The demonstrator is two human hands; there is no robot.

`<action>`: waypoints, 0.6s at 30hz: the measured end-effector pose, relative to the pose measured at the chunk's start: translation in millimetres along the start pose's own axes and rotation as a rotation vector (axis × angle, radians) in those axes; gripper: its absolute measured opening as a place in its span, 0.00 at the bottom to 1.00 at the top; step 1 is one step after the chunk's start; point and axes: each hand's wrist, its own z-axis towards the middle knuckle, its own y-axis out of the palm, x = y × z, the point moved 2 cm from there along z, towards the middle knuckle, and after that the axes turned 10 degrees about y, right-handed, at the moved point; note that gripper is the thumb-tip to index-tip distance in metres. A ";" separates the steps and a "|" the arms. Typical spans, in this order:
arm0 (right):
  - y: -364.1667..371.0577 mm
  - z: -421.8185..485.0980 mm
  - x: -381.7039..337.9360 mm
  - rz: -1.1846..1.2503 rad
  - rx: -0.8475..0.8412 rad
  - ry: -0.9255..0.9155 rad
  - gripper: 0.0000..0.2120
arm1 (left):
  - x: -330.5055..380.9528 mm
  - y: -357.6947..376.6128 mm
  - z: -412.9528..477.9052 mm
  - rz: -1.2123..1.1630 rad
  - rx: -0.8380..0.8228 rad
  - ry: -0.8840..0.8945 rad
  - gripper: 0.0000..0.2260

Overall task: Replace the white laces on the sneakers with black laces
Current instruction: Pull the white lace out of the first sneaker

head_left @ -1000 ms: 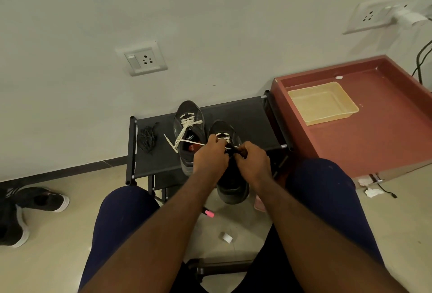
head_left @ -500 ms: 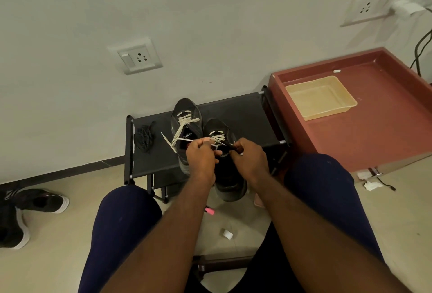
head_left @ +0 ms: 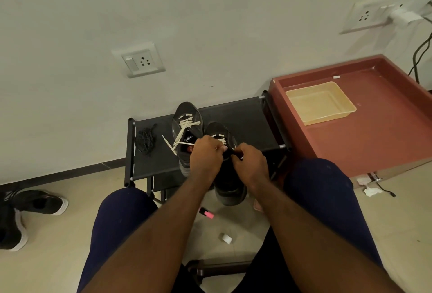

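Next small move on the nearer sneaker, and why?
Probably draw the white lace out of its next eyelet: left hand and right hand both pinch the lacing on the nearer sneaker, white rows are threaded, and the black laces lie unused.

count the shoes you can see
4. On the rack: the left sneaker, and the right sneaker under the left hand and right hand. On the floor far left: a black shoe and another shoe, cut by the frame edge.
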 end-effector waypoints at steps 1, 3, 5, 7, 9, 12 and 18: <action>-0.5 0.1 0.1 0.003 0.003 0.005 0.04 | -0.5 -0.2 -0.1 -0.130 0.066 -0.076 0.07; -1.8 0.2 0.4 0.003 0.006 0.012 0.04 | -5.8 0.3 1.0 -0.370 0.246 -0.302 0.06; -1.2 0.5 1.0 0.005 0.005 0.009 0.04 | -11.2 -3.0 2.2 -0.565 0.429 -0.520 0.05; -0.7 0.2 0.9 0.006 -0.004 0.008 0.03 | -14.2 -8.7 3.9 -0.520 0.509 -0.535 0.05; -1.8 0.3 0.4 0.006 -0.009 0.006 0.03 | -8.5 -14.7 3.9 -0.289 0.432 -0.333 0.07; -2.6 1.6 0.2 0.012 -0.022 0.001 0.04 | 4.0 -7.5 2.6 -0.039 0.097 0.025 0.13; -0.5 -2.5 3.1 0.025 -0.035 -0.002 0.03 | 2.8 7.3 -1.0 0.252 -0.114 0.053 0.10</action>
